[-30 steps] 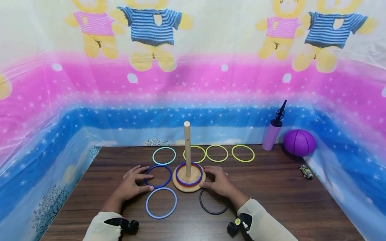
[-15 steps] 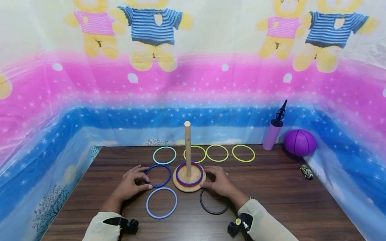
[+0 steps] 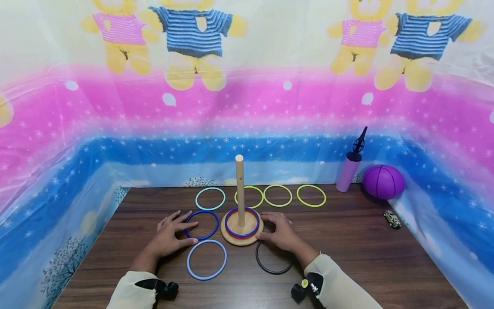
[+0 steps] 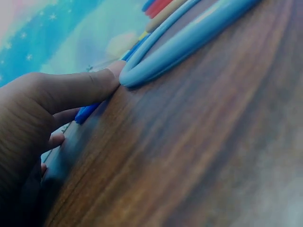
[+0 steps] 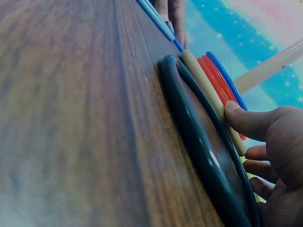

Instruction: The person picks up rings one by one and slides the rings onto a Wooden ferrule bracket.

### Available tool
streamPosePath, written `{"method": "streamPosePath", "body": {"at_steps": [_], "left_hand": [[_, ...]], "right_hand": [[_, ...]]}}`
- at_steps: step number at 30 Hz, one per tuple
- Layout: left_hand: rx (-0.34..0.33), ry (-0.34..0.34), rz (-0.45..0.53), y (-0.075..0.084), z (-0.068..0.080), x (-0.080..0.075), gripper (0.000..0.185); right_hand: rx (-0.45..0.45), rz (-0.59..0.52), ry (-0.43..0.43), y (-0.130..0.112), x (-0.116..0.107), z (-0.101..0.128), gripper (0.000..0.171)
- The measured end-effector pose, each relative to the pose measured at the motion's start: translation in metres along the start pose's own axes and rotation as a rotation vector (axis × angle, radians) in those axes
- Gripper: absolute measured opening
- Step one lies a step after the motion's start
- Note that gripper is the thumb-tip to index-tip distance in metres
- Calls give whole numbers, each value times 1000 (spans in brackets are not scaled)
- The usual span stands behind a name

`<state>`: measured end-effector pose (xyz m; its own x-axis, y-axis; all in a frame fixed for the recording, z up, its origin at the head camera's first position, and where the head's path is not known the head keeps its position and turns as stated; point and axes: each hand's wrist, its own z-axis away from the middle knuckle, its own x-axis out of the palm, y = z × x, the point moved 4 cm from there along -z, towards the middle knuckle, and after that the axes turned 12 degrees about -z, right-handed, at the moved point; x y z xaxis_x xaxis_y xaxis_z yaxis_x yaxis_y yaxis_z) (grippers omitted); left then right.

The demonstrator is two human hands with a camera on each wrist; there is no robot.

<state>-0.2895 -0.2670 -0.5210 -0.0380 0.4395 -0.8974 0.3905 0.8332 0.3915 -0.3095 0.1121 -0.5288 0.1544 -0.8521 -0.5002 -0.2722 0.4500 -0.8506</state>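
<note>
A wooden peg [image 3: 239, 189] stands on a round wooden base [image 3: 231, 237] that carries a blue ring over a red ring [image 3: 242, 235]. My left hand [image 3: 184, 231] lies flat with its fingers spread over the left edge of a dark blue ring [image 3: 210, 234]. Its thumb [image 4: 80, 87] touches a light blue ring [image 3: 206, 259] lying nearer to me. My right hand [image 3: 268, 227] rests against the base's right side, with the thumb [image 5: 246, 120] pressing its rim. It covers the top of a black ring [image 3: 272, 269].
Behind the peg lie a pale teal ring [image 3: 210, 198] and three yellow rings [image 3: 311, 195]. A lilac pump [image 3: 348, 171], a purple ball [image 3: 383, 182] and a small toy car [image 3: 392, 219] sit at the right. Printed cloth walls in the table [image 3: 347, 240].
My left fingers curled in slightly, then stretched out again across the dark blue ring. The right hand and the base stayed put.
</note>
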Motion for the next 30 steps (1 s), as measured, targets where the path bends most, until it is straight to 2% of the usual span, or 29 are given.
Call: {"method": "streamPosePath", "body": {"at_steps": [5, 10, 16, 30], "left_hand": [[9, 46, -2, 2, 0, -1, 41], [-35, 90, 58, -3, 0, -2, 16], [-57, 134, 131, -6, 1, -5, 21], [9, 432, 232, 3, 0, -15, 22]], "right_hand": [[-3, 10, 3, 0, 0, 0, 58], [-3, 5, 2, 0, -1, 0, 58], [-1, 5, -3, 0, -1, 0, 58], [9, 3, -5, -3, -1, 1, 58]]}}
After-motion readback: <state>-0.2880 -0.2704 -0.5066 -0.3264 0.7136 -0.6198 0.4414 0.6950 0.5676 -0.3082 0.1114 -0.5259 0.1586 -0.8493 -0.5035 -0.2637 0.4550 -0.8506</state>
